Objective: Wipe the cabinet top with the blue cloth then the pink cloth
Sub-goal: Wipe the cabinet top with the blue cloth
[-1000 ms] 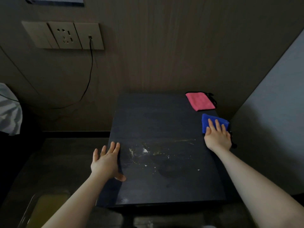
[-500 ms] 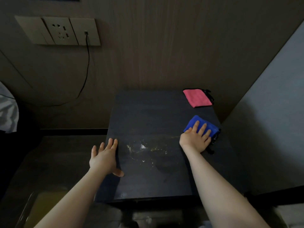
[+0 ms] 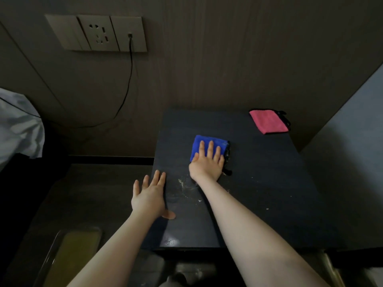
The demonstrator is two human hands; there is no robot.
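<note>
Your right hand (image 3: 207, 162) lies flat with fingers spread on the blue cloth (image 3: 209, 145), pressing it to the cabinet top (image 3: 269, 179) just left of the frame's centre; your palm covers the cloth's near half, so you cannot see its full outline. Your left hand (image 3: 150, 196) rests open at the cabinet's left edge, fingers fanned and holding nothing, thumb out on the dark surface. Both forearms run off the bottom of the frame.

The light is dim, and the cabinet's front below its lower edge is too dark to make out. The top is a dark, matte, faintly grained slab. Pale smears and specks (image 3: 186, 189) lie between your hands, partly hidden under your right wrist. Both cloths look nubby, folded into rough rectangles with black trim; the pink cloth (image 3: 268, 121) sits well apart from the blue one, at the cabinet's upper right corner by the wood-grain wall.

At upper left, a socket plate (image 3: 97, 33) feeds a black cable (image 3: 126, 85) sagging down the wall. A pale crumpled fabric (image 3: 19, 123) is cut off at the left edge. At lower left, a clear-rimmed tray (image 3: 78, 255) shows something yellowish; what it is you cannot tell.
</note>
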